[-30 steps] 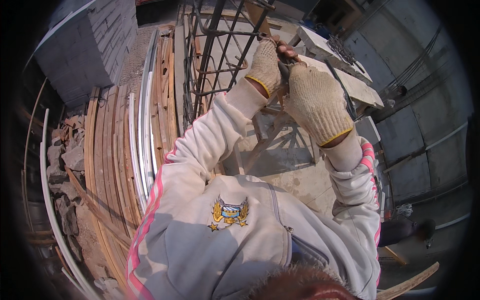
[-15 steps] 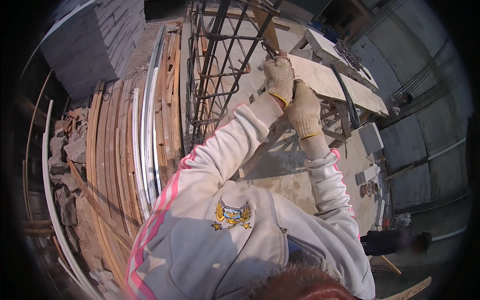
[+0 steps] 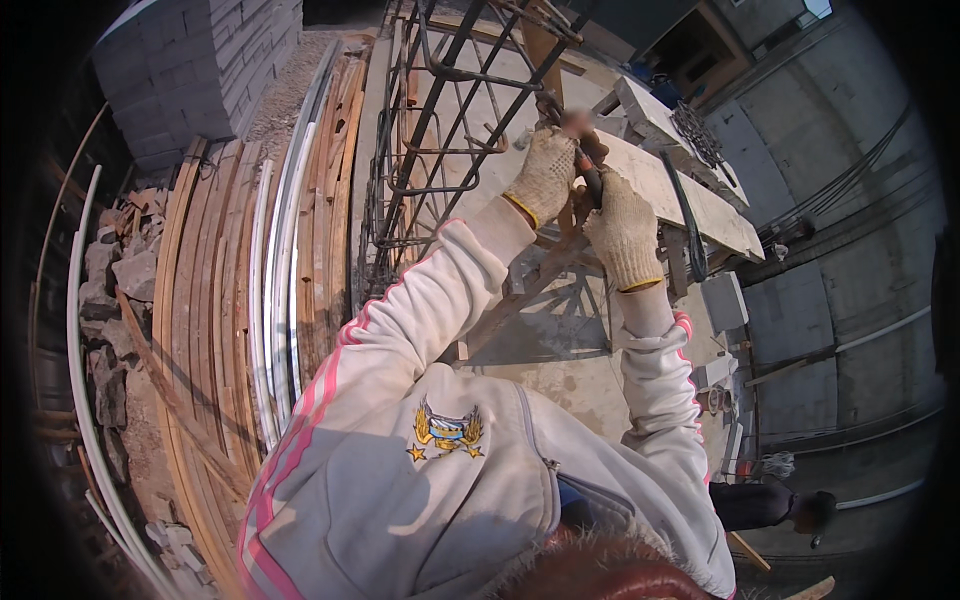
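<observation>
A rebar cage (image 3: pixel 440 150) of dark steel bars and stirrups lies lengthwise in front of me. My left hand (image 3: pixel 545 175), in a knit work glove, grips one upper bar of the cage where a stirrup crosses it. My right hand (image 3: pixel 622 235), also gloved, is closed around a dark-handled tool (image 3: pixel 588 170) whose tip meets the same joint. The tool's tip is hidden between the gloves. Both arms wear a pale grey sleeve with pink stripes.
Long wooden planks and white pipes (image 3: pixel 275 260) lie stacked to the left, with rubble (image 3: pixel 120 280) beyond. Grey blocks (image 3: pixel 200 70) stand at the back left. A concrete slab bench (image 3: pixel 690 190) lies to the right. Another person (image 3: pixel 770 505) stands at the lower right.
Both hands have moved away from me and up along the cage to a farther joint. The hands stay together around the tool and bar.
</observation>
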A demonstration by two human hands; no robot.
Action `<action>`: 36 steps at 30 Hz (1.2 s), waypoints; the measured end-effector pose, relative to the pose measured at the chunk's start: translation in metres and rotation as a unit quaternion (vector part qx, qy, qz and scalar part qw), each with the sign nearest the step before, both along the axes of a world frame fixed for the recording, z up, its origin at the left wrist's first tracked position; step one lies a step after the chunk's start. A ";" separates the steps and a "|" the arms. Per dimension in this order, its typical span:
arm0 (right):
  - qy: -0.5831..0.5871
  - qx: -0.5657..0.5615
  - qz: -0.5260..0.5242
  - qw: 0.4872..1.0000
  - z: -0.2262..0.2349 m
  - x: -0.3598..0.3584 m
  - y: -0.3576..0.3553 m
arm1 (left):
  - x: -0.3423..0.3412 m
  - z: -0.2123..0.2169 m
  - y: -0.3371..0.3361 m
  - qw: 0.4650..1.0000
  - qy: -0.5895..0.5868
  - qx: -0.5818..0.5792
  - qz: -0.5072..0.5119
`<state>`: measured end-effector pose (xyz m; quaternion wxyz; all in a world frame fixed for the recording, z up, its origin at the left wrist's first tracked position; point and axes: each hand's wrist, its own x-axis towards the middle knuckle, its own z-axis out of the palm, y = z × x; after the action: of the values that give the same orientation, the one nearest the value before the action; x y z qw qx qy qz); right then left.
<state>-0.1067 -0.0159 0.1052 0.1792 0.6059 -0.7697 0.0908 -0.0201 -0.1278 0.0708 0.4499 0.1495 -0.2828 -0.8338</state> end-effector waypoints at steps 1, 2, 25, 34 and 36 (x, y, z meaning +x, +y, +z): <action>0.017 0.007 -0.008 1.000 0.004 0.004 0.001 | -0.006 -0.004 -0.006 1.000 0.018 -0.007 -0.008; 0.034 0.016 -0.017 0.999 0.008 0.009 0.002 | -0.009 -0.006 -0.010 0.999 0.037 -0.014 -0.017; 0.364 0.253 0.021 0.896 0.131 0.097 -0.006 | 0.011 0.035 0.004 0.993 0.089 -0.080 0.012; -0.344 0.110 0.077 0.930 0.025 0.008 0.015 | 0.007 -0.022 -0.019 0.992 0.060 -0.065 -0.085; -0.525 0.131 0.099 0.835 0.009 0.000 0.010 | 0.010 -0.031 -0.024 0.968 0.183 -0.070 -0.159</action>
<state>-0.1068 -0.0064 0.1145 -0.3428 0.5581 -0.6887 0.3110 -0.0096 -0.1517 0.0398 0.3650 -0.0845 -0.2735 -0.8859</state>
